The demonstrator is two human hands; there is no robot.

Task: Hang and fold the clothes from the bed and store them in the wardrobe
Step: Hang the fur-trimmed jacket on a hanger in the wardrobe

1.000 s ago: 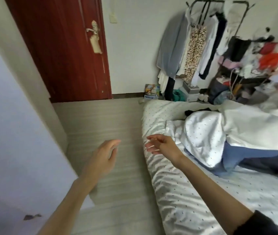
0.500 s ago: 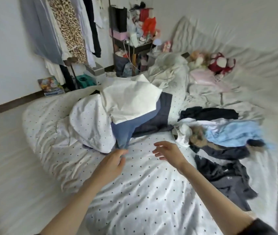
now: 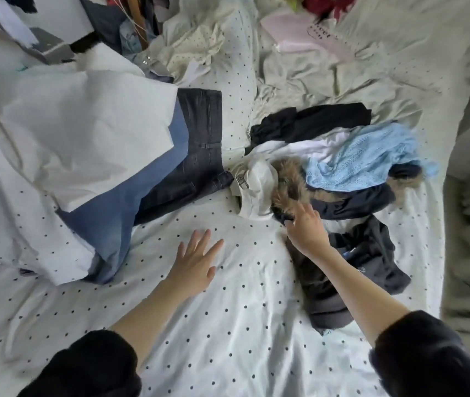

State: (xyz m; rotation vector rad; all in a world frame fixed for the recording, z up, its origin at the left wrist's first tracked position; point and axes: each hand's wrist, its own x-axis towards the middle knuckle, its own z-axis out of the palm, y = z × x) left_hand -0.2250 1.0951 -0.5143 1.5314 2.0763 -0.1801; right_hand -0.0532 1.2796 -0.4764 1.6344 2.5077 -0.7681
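The right hand (image 3: 306, 227) reaches into the heap of clothes on the bed (image 3: 228, 325), its fingertips (image 3: 288, 222) curled on the edge of a dark garment (image 3: 351, 203) — whether they truly pinch it I cannot tell — just below a fur-trimmed pale coat (image 3: 256, 184). Beyond that lies a light blue knit (image 3: 357, 159), with a black garment (image 3: 314, 121) further up, while to the left the left hand (image 3: 195, 262) rests flat, fingers spread, on the dotted sheet near the blue jeans (image 3: 119, 213) and dark jeans (image 3: 196, 156) under a white cloth (image 3: 79, 130).
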